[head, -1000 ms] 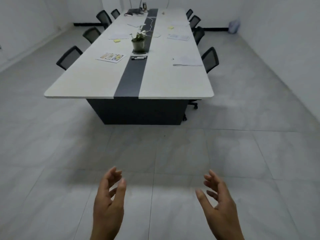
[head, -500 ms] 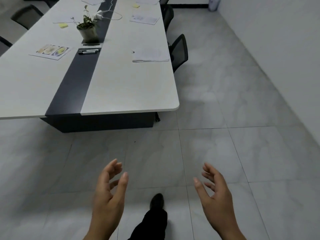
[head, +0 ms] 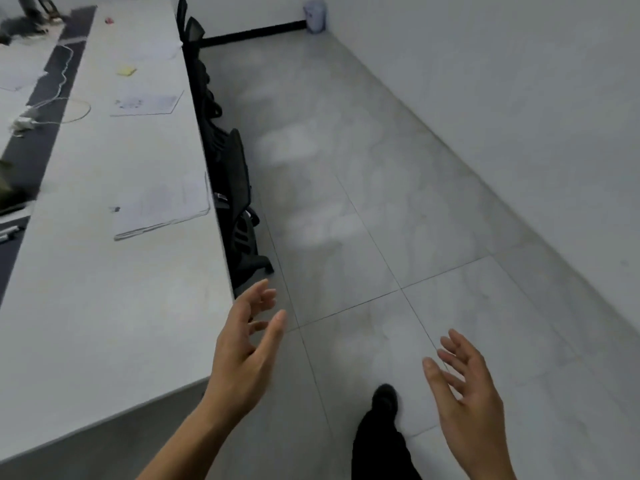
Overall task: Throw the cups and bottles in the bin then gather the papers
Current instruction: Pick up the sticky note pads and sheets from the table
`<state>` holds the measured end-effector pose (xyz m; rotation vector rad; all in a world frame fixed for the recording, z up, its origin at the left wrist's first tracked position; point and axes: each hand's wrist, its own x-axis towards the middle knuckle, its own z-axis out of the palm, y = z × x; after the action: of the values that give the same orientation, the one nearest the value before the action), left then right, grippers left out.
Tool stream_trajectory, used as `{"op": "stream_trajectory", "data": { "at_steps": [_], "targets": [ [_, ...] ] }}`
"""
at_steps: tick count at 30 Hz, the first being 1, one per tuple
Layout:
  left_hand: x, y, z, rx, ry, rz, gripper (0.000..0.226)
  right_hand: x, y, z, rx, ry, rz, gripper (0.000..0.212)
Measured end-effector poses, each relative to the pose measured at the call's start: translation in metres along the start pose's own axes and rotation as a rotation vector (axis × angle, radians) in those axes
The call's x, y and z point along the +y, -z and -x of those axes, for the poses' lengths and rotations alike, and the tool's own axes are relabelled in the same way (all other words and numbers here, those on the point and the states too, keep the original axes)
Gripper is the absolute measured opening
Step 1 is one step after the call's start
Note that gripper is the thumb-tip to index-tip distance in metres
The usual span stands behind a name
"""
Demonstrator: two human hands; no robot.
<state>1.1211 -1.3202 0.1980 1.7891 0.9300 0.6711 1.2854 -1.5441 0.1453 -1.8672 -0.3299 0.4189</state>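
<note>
Both your hands were empty. Your left hand (head: 242, 355) hung just off the near right corner of the table (head: 104, 323). Its fingers were spread and loosely bent, the thumb stood apart, and it touched nothing. Your right hand (head: 464, 393) was out over the floor (head: 346, 202), well apart from the table. Its fingers were just as slack and spread, its palm faced the left one, and it gripped nothing.

The nearest papers, a stack (head: 162, 207), lay flat on the table's right half with one side close to the right edge. It was up the table from your left hand and a little to its left, well apart from the fingertips. Your right hand was farther off still, with the table edge and a strip of floor between.

Beyond the stack lay a single printed sheet (head: 147, 103), also near the right edge. Past that was a yellow note (head: 126, 71), and more paper (head: 152, 51) lay toward the far end. A white cable (head: 65, 98) looped across the dark centre strip, with its loop ending just left of the sheet.

The bin (head: 315, 17) stood in the far corner against the wall (head: 519, 81), ahead of you and well apart from both hands.

Black chairs were tucked along the table's right side, the nearest chair (head: 239, 188) just beside the stack's edge. Your black shoe (head: 384, 400) was on the floor between your hands.
</note>
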Motion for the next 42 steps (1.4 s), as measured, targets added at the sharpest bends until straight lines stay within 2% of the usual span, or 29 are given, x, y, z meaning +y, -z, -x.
{"op": "stream_trajectory", "data": {
  "at_steps": [3, 6, 10, 16, 23, 29, 35, 39, 42],
  "targets": [
    [-0.004, -0.062, -0.058, 0.034, 0.093, 0.027, 0.044, 0.011, 0.007, -0.097, -0.066, -0.027, 0.018, 0.051],
    [0.008, -0.103, -0.106, 0.067, 0.169, 0.038, 0.042, -0.009, 0.007, -0.192, -0.138, 0.005, 0.065, 0.051],
    [0.030, -0.114, -0.174, 0.157, 0.184, 0.006, 0.052, -0.060, -0.011, -0.307, -0.281, 0.100, 0.112, 0.055],
    [0.017, -0.136, -0.290, 0.368, 0.264, 0.123, 0.041, -0.094, -0.071, -0.462, -0.426, 0.182, 0.117, 0.057],
    [-0.002, -0.166, -0.484, 0.436, 0.346, 0.194, 0.039, -0.125, -0.141, -0.633, -0.424, 0.139, 0.175, 0.056],
    [0.029, -0.161, -0.685, 0.375, 0.244, 0.176, 0.041, -0.198, -0.189, -0.796, -0.354, 0.197, 0.145, 0.057],
    [0.009, -0.175, -0.861, 0.397, 0.247, 0.108, 0.043, -0.209, -0.278, -0.949, -0.362, 0.172, 0.102, 0.058],
    [-0.009, -0.188, -0.969, 0.468, 0.336, 0.113, 0.042, -0.222, -0.354, -1.060, -0.460, 0.148, 0.102, 0.058],
    [0.006, -0.180, -1.044, 0.569, 0.367, 0.128, 0.040, -0.263, -0.413, -1.141, -0.559, 0.182, 0.130, 0.056]
  ]
}}
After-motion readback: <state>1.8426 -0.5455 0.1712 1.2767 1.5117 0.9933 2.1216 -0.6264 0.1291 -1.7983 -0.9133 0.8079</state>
